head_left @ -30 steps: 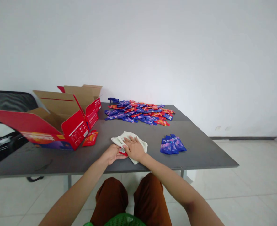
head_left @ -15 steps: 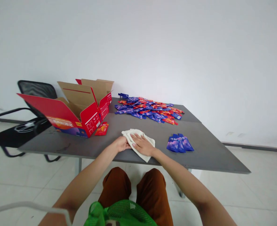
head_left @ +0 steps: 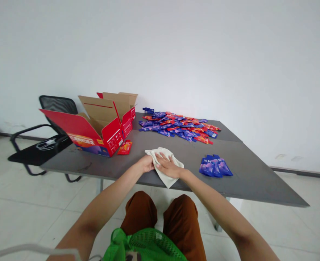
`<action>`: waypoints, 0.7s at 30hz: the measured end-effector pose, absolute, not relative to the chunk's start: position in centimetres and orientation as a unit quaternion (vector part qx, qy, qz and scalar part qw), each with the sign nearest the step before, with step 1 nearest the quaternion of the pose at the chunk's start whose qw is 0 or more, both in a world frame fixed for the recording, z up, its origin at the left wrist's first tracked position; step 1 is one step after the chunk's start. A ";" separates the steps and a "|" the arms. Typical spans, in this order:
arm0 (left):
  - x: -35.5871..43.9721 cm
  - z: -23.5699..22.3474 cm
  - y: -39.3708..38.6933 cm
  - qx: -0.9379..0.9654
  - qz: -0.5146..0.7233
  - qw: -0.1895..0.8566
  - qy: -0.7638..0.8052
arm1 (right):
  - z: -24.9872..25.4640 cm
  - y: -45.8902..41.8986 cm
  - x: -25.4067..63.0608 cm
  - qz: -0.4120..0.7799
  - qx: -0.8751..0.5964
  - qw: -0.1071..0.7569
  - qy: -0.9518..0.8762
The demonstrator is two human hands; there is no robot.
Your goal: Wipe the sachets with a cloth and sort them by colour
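A cream cloth [head_left: 171,174] lies crumpled on the grey table [head_left: 94,168], near its front edge. My right hand [head_left: 168,167] rests on it, palm down with fingers spread. My left hand [head_left: 146,164] sits at the cloth's left edge, its fingers curled into the fold. Whatever lies under the cloth is hidden. Further back is a wide pile of blue and red sachets [head_left: 178,127]. To the right of my hands lies a small group of blue sachets [head_left: 215,166].
An open red-and-cardboard carton [head_left: 105,127] stands at the table's left, with a loose red sachet [head_left: 124,148] beside it. A black mesh chair [head_left: 58,105] is behind it. A green mesh bag [head_left: 146,246] lies on my lap. The wall is behind the table.
The whole scene has shifted right and up in view. The red sachet edge seen earlier by my hands no longer shows. More of the green mesh bag has come into view.
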State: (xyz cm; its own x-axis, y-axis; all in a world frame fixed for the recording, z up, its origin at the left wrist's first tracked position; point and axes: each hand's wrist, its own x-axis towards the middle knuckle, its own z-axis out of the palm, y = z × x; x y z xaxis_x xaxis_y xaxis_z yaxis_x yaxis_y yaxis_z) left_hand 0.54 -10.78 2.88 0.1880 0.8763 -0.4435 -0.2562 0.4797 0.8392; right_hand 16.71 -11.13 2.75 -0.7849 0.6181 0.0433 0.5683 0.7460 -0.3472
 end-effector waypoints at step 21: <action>-7.3 6.0 -11.5 0.586 0.148 -0.065 0.794 | 0.6 -4.9 23.4 -0.007 -0.445 0.090 -0.891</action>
